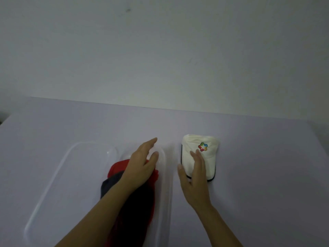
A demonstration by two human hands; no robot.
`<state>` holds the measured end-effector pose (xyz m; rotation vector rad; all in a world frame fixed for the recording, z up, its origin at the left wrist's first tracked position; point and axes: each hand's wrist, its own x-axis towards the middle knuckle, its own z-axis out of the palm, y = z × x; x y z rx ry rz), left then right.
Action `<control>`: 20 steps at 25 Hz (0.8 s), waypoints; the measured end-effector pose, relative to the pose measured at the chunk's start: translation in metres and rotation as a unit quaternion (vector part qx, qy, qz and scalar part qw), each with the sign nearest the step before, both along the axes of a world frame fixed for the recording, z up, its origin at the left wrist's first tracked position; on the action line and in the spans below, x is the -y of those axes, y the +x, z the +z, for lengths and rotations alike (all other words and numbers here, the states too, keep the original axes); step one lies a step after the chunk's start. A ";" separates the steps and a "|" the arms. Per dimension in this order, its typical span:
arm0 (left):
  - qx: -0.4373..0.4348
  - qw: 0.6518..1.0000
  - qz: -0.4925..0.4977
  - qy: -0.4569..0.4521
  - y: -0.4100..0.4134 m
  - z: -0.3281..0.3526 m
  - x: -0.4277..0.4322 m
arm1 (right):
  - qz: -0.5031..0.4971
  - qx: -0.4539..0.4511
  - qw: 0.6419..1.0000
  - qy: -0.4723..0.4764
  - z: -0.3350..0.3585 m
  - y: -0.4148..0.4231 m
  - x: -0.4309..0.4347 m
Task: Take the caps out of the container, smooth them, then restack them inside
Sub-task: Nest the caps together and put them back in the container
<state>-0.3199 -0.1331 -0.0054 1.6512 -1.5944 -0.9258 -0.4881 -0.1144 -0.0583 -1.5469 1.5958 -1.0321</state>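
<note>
We have the white cap (193,141) out on the worktop (267,166), right of centre in the frame, crown toward the top and brim toward the bottom. Our right hand (194,177) lies flat on it, fingers straight and together and the thumb out over the left edge, gripping nothing. Our left hand (142,164) is also spread flat, fingers straight, above the red cap (118,166). We cannot tell whether it presses down or only hovers. The red cap and a dark cap (110,186) sit in the clear container (168,175), low and centre-left.

The step looks like smoothing the white cap, early in the job since two caps are not out yet. To do it well, we should:

- keep the palm flat and stroke from the crown down to the brim, so creases run outward instead of bunching;
- press lightly, because the crown is soft and folds easily;
- avoid sliding the cap along the worktop.

The left hand could steady the crown while the right one sweeps.
</note>
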 end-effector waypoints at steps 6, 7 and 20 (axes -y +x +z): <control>-0.216 0.932 0.143 0.252 -0.103 -0.042 0.043 | -0.179 0.086 0.965 0.174 -0.032 -0.090 0.030; -0.250 0.897 0.202 0.304 -0.114 -0.053 0.047 | -0.179 0.109 0.954 0.216 -0.039 -0.099 0.032; -0.413 0.752 0.347 0.379 -0.149 -0.094 0.046 | -0.140 0.398 0.838 0.346 -0.063 -0.109 0.050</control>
